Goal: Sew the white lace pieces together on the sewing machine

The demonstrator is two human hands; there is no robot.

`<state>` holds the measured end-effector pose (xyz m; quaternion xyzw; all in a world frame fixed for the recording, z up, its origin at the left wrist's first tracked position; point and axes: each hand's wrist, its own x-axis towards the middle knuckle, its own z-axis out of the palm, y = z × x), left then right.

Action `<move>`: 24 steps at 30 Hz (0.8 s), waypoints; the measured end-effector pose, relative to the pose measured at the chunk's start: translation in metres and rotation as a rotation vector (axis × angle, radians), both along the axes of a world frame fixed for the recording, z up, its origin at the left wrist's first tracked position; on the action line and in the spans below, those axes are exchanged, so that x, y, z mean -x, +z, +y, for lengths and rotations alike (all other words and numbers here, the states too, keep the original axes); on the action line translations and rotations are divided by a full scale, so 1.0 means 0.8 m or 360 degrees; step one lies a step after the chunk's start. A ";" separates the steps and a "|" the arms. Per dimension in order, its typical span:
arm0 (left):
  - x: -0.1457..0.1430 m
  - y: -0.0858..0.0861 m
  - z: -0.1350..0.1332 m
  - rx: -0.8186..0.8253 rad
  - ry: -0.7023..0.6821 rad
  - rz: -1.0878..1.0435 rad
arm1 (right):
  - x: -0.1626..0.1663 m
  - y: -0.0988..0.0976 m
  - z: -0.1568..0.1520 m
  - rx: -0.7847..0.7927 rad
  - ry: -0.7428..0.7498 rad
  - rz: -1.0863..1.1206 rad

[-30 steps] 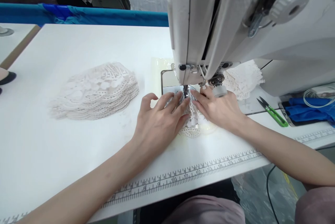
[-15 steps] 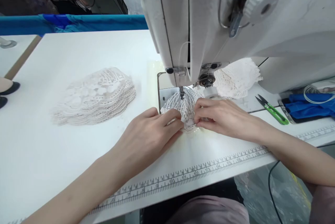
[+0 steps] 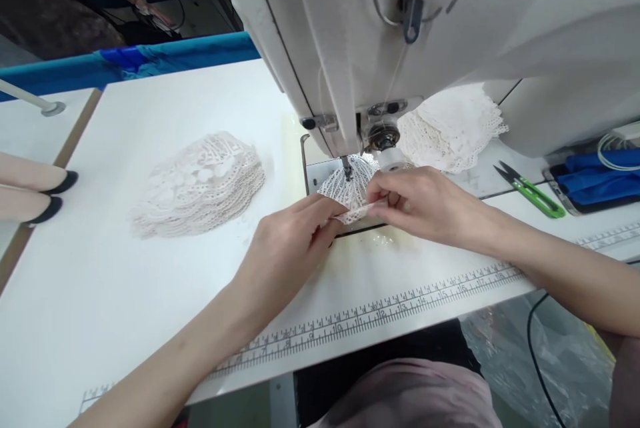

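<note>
A white lace piece [image 3: 345,188] lies under the presser foot [image 3: 347,168] of a sewing machine [image 3: 320,48]. Its near edge is lifted and folded between my two hands. My left hand [image 3: 295,231] pinches the left end of that edge between thumb and fingers. On the right, my right hand [image 3: 415,201] grips the other end, fingertips closed on the lace. Both hands are just in front of the needle area, and the fingers hide part of the lace.
A stack of lace pieces [image 3: 205,185] sits on the left of the white table [image 3: 190,308]. More lace [image 3: 455,128] lies behind the machine's needle. Green thread snips [image 3: 535,195] and a blue cloth [image 3: 600,171] are at the right. A printed ruler [image 3: 350,328] runs along the front edge.
The near edge of the lace, flatter before, is now raised and folded between my hands. My hands have shifted slightly toward the needle. The camera view has tilted and moved.
</note>
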<state>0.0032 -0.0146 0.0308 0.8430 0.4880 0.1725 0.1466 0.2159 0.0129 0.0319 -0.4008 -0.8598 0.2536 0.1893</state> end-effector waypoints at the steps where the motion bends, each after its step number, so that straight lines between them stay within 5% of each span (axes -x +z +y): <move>1: 0.000 0.002 0.001 0.0000 -0.0002 -0.0018 | 0.000 -0.001 0.000 -0.0024 0.0022 -0.0035; 10: -0.004 0.016 0.045 0.0158 -0.0119 0.0093 | 0.001 -0.022 0.008 -0.0726 -0.0243 0.0045; 20: 0.010 0.014 0.063 0.0503 -0.0259 -0.0232 | 0.008 -0.021 0.009 -0.0501 -0.0265 0.0075; 24: 0.012 -0.001 0.049 0.0368 -0.0348 -0.0301 | 0.006 -0.017 0.002 -0.0493 -0.0172 -0.0051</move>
